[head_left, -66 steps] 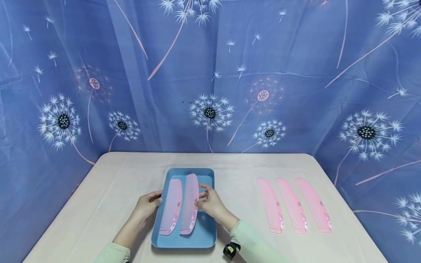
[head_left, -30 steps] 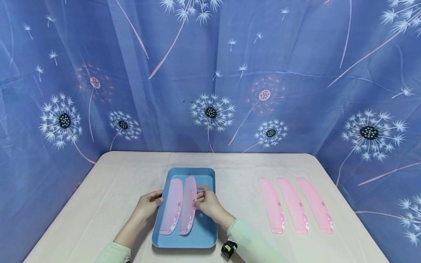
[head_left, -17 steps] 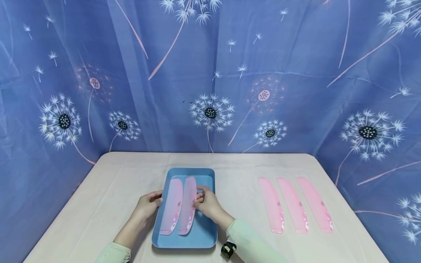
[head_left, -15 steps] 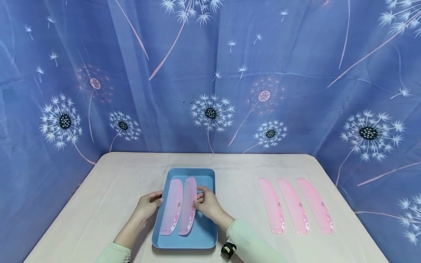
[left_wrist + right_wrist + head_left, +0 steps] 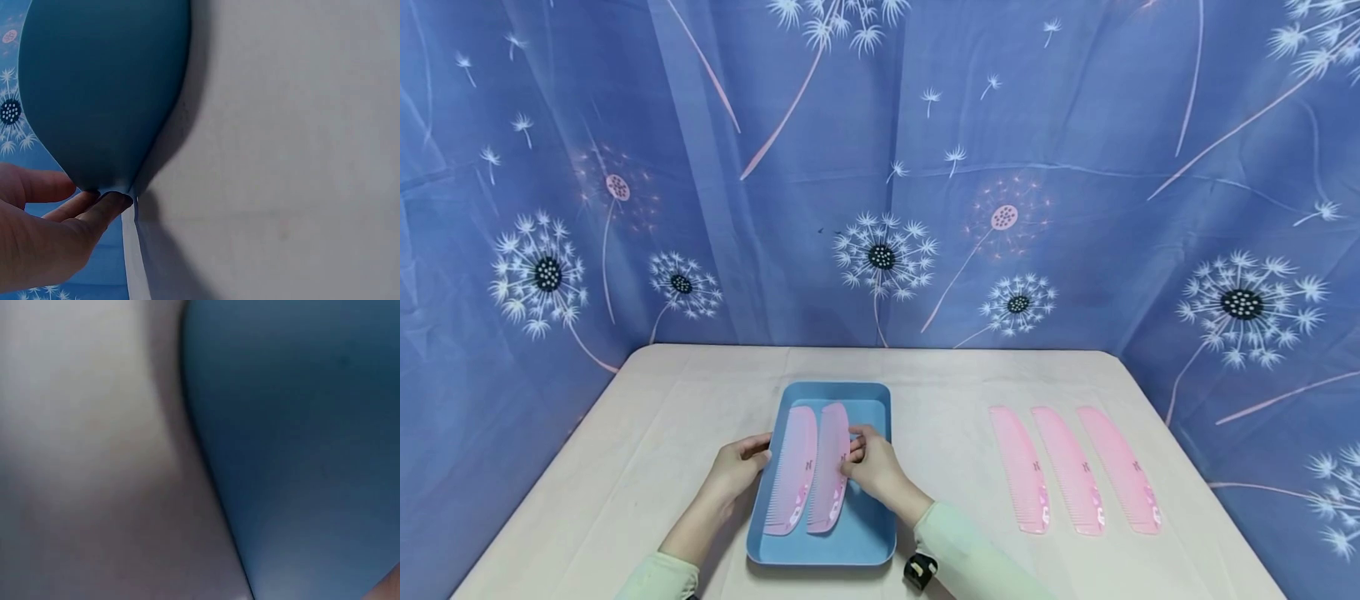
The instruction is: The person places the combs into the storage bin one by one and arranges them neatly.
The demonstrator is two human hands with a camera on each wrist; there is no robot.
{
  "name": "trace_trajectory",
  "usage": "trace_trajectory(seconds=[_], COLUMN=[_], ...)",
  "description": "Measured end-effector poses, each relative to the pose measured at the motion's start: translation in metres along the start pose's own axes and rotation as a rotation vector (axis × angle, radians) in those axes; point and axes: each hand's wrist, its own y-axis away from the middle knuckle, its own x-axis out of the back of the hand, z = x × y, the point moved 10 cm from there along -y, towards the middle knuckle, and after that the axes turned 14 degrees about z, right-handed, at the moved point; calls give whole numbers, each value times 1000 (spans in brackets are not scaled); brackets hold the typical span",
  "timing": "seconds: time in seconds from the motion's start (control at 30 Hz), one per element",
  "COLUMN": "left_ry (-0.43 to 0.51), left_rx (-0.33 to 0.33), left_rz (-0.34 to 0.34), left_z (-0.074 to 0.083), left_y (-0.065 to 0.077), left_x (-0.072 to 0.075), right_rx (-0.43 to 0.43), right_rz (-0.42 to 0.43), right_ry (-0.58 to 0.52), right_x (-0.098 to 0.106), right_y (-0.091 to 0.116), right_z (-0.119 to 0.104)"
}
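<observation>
A blue tray [image 5: 868,542] sits on the table, with my left hand [image 5: 733,471] holding its left side, thumb at the rim. In the left wrist view, my fingertips [image 5: 112,203] meet the tray's outer wall [image 5: 106,94]. Inside the tray lies one pink comb [image 5: 792,475], teeth to the left. Beside it, my right hand [image 5: 882,471] pinches the back edge of a second pink comb [image 5: 829,467], nearly parallel to the first. Mostly the tray wall [image 5: 300,425] fills the right wrist view; the pinching fingers are hidden there.
Three more pink combs [image 5: 1020,471], [image 5: 1069,471], [image 5: 1120,471] lie in a row on the pale table [image 5: 947,400] to the right. A blue dandelion-print curtain [image 5: 760,275] encloses the back and sides. A black device [image 5: 921,571] is at my right wrist.
Over the earliest frames, my right hand has shifted the second comb slightly left, closer to the first, and its far end has come down. My left hand stays put; little differs in the last half second.
</observation>
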Motion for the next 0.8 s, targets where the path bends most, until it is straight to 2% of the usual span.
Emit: trace_trajectory(seconds=[0.8], left_ry=[-7], left_rx=[4], left_rz=[0], left_z=[0], left_y=[1], left_x=[-1], right_rx=[9], right_rz=[-21], right_ry=[37], right_x=[7], right_y=[4], right_z=[-10])
